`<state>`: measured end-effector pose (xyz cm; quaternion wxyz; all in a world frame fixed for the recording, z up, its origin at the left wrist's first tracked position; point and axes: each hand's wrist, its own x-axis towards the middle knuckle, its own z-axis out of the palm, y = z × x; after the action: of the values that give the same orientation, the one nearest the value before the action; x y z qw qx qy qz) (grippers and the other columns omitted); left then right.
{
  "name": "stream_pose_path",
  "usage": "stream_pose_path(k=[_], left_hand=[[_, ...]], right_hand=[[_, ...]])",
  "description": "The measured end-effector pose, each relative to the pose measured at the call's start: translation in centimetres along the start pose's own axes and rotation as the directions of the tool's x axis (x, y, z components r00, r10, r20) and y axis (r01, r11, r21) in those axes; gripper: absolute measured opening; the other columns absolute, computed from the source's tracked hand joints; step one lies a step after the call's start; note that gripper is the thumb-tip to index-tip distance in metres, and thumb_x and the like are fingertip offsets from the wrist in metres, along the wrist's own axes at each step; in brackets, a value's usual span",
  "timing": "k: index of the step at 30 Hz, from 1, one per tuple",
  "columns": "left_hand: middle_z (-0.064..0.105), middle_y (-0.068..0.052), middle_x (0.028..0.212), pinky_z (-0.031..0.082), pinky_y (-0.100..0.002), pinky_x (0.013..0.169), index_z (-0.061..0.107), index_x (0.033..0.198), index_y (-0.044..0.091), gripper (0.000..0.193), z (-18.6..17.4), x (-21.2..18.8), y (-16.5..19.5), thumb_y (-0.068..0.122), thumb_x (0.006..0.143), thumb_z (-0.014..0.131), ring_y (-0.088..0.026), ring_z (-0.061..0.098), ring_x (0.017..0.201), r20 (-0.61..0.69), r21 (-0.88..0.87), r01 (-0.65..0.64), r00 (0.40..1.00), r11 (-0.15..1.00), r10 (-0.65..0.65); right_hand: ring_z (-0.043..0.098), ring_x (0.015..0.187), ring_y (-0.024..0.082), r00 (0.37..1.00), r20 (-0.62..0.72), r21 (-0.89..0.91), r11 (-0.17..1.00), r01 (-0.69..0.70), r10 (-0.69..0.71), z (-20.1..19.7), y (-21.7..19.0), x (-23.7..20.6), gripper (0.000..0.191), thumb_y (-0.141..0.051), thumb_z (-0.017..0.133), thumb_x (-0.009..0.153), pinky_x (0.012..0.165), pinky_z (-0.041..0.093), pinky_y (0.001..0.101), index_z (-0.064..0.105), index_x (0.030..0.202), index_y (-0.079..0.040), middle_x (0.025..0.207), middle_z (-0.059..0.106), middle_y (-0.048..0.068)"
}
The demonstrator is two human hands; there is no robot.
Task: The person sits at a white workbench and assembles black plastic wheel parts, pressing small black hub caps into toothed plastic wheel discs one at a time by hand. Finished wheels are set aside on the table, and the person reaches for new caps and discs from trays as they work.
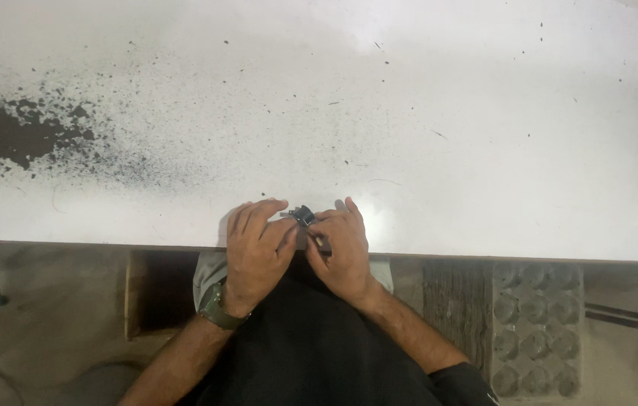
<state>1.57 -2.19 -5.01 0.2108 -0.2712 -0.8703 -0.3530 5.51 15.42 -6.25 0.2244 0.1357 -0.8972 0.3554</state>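
1. My left hand (256, 244) lies palm down at the near edge of the white, dust-speckled tabletop (424, 135), fingers curled in toward the middle, a green band on its wrist.
2. My right hand (343, 248) mirrors it, knuckles up, fingertips meeting the left.
3. Between both sets of fingertips I pinch a small dark metal part (304, 216); both grips are closed on it.
4. The part sits just over the table's near edge, above my dark lap.

White table (484, 113): dark powder patch (3, 135) at left edge, black specks scattered across surface.
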Motion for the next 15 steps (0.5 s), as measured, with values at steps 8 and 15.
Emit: stream_pose_path(k=[8, 15], left_hand=[[0.063, -0.009, 0.128, 0.048, -0.047, 0.107, 0.071, 0.096, 0.007, 0.014, 0.41, 0.22, -0.62, 0.007, 0.086, 0.080, -0.029, 0.058, 0.127, 0.028, 0.088, -0.158, 0.987, 0.984, 0.156], [0.064, -0.009, 0.126, 0.048, -0.046, 0.105, 0.074, 0.100, 0.008, 0.015, 0.72, 0.67, -0.36, 0.010, 0.087, 0.082, -0.028, 0.058, 0.126, -0.019, 0.019, -0.141, 0.990, 0.990, 0.141]], right_hand=[[0.067, 0.107, 0.029, 0.999, -0.030, 0.049, 0.999, 0.017, -0.015, 0.40, 0.41, 0.22, 0.030, 0.002, 0.078, 0.080, 0.122, 0.036, 0.0601, 0.061, 0.104, -0.006, 0.102, 0.065, 0.011], [0.066, 0.108, 0.029, 0.999, -0.008, 0.051, 0.998, 0.035, -0.034, 0.18, 0.74, 0.32, 0.030, 0.003, 0.078, 0.079, 0.123, 0.033, 0.0623, 0.061, 0.102, -0.006, 0.097, 0.064, 0.009]])
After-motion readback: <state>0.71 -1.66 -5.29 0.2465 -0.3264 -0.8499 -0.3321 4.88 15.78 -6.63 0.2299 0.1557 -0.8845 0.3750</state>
